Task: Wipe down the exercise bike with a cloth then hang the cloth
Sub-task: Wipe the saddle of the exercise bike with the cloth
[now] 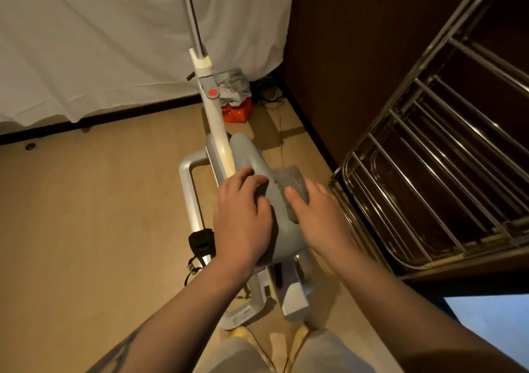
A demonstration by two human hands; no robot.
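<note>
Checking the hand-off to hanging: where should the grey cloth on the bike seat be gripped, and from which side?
Probably the bunched far end of the cloth, from above on the right: it stands proud of the seat beyond the right hand, whose fingers press the rest flat.

Smooth tan floor (86, 229) extends below and left of the fingers (246, 176). Beyond the fingers, a white draped fabric sheet (100, 43) hangs above a black skirting strip (114, 115). Right of the fingers stand a dark brown wooden wall panel (357, 57) and a chrome tubular rack with parallel bars (429, 172). Lighting is warm and dim.
</note>
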